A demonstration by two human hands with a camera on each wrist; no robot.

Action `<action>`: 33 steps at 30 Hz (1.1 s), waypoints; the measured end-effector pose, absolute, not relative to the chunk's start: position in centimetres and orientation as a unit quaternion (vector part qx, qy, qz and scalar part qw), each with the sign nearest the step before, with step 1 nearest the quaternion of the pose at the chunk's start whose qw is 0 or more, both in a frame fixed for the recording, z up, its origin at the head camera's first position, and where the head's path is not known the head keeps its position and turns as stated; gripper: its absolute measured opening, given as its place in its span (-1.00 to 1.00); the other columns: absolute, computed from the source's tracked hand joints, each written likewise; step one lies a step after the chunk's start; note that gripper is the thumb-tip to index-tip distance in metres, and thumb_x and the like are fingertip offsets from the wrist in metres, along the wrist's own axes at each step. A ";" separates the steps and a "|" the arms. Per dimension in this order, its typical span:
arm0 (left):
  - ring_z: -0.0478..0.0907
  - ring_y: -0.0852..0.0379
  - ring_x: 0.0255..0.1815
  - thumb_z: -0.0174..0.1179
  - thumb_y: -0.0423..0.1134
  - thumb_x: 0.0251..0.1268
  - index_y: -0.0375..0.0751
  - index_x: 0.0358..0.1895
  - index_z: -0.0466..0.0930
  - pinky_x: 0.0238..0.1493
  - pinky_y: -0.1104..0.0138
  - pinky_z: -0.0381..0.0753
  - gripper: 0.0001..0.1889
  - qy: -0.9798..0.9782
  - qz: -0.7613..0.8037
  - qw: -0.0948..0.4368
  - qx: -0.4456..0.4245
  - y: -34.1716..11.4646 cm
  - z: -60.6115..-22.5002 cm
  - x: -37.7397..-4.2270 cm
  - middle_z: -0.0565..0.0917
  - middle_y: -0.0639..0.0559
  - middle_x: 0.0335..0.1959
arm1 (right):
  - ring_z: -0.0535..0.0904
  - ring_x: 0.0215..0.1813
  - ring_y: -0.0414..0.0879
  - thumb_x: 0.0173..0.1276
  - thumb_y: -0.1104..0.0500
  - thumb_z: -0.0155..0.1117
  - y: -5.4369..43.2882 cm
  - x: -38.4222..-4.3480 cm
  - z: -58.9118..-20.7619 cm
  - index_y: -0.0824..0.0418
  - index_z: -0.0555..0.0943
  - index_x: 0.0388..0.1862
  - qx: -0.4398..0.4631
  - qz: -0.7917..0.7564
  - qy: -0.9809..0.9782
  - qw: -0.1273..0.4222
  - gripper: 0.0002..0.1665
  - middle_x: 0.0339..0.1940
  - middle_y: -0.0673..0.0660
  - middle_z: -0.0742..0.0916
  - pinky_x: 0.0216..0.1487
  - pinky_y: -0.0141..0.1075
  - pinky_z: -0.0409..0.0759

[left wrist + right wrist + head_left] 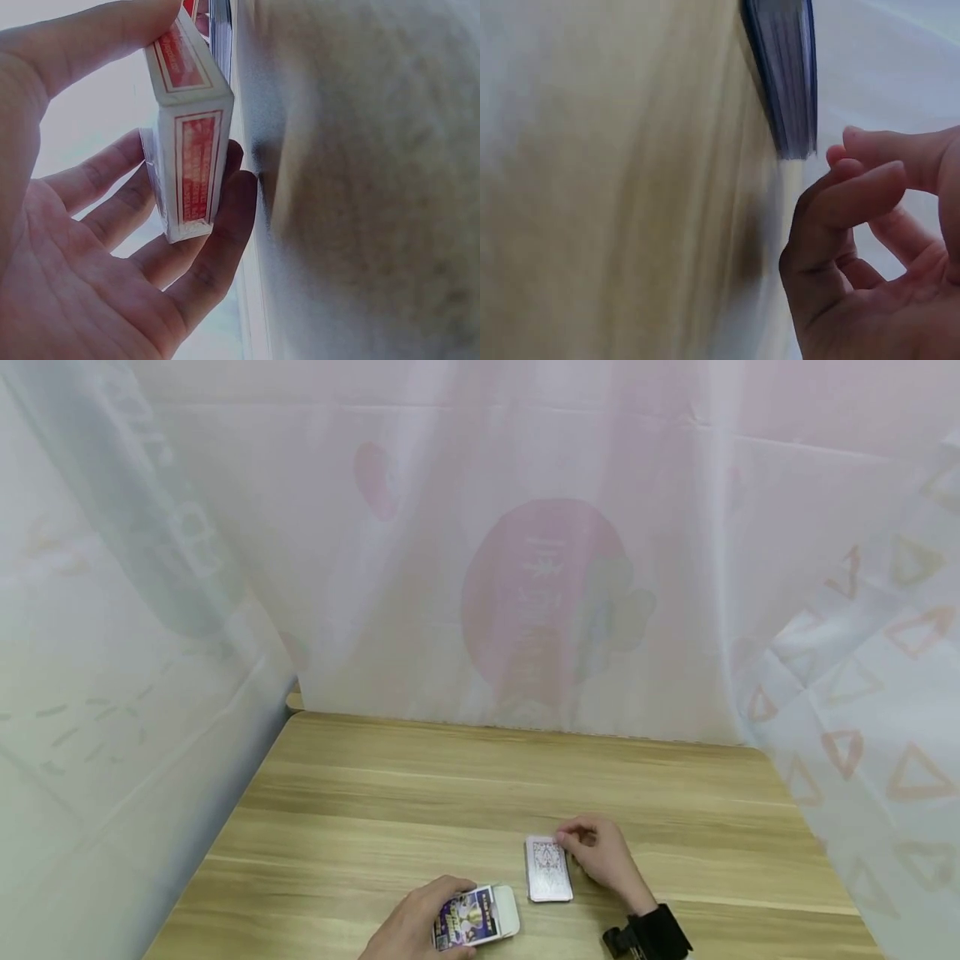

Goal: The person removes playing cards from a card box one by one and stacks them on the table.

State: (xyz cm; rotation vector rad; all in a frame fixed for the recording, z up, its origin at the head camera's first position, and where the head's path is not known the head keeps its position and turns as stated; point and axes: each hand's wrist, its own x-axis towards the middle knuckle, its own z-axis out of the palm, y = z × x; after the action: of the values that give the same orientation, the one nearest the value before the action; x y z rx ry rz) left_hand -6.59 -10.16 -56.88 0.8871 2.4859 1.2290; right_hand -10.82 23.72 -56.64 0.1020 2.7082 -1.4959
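Note:
My left hand [417, 920] grips a small card box [467, 918], thumb on one side and fingers on the other. Its printed face is purple and yellow, and a white flap sticks out at the right end. The left wrist view shows the red-and-white edges of the box. Up and to the right, a deck of playing cards [548, 870] lies stacked on the table, patterned back upward. Beside the deck's upper right corner is my right hand [600, 853], fingers loosely bent. In the right wrist view its fingertips stand slightly apart from the card edges, holding nothing visible.
The wooden table [360, 802] has rounded far corners. Pale printed curtains [405, 635] hang along its back and both sides. A black wrist strap with a small camera [648, 935] sits on the right wrist.

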 end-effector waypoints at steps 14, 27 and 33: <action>0.59 0.39 0.01 0.60 0.11 0.15 -0.02 0.35 0.55 0.01 0.34 0.66 -0.28 0.832 0.438 0.087 0.331 -10.4 -57.4 -6.3 0.71 0.20 0.13 | 0.67 -0.39 -0.32 0.48 0.21 0.43 17.9 -4.8 -54.1 0.32 0.79 -0.16 -0.111 -0.574 0.809 0.065 -0.85 -0.34 0.22 0.82 -0.37 -0.40 0.68; 0.59 0.41 -0.08 0.56 0.10 0.23 0.00 0.33 0.57 -0.08 0.39 0.65 -0.35 0.816 0.462 0.088 0.336 -10.1 -57.5 -6.5 0.71 0.20 0.07 | 0.66 -0.37 -0.31 0.44 0.16 0.49 16.0 -4.2 -55.3 0.23 0.77 -0.19 -0.105 -0.589 0.793 0.114 -0.86 -0.35 -0.01 0.77 -0.31 -0.43 0.65; 0.63 0.39 -0.11 0.60 0.16 0.16 0.06 0.30 0.58 -0.09 0.38 0.70 -0.33 0.796 0.491 0.093 0.342 -10.0 -57.7 -6.4 0.70 0.23 0.02 | 0.65 -0.42 -0.33 0.36 0.24 0.53 15.8 -4.0 -56.4 0.25 0.72 -0.19 -0.105 -0.609 0.777 0.122 -0.85 -0.39 -0.04 0.74 -0.34 -0.43 0.65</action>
State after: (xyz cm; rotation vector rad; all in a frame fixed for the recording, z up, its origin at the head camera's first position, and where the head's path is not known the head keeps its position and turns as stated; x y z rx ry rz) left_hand -6.39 -10.02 -57.68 1.0140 2.3619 1.4564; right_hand -4.01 15.82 -56.42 -0.3061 2.2674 -1.7776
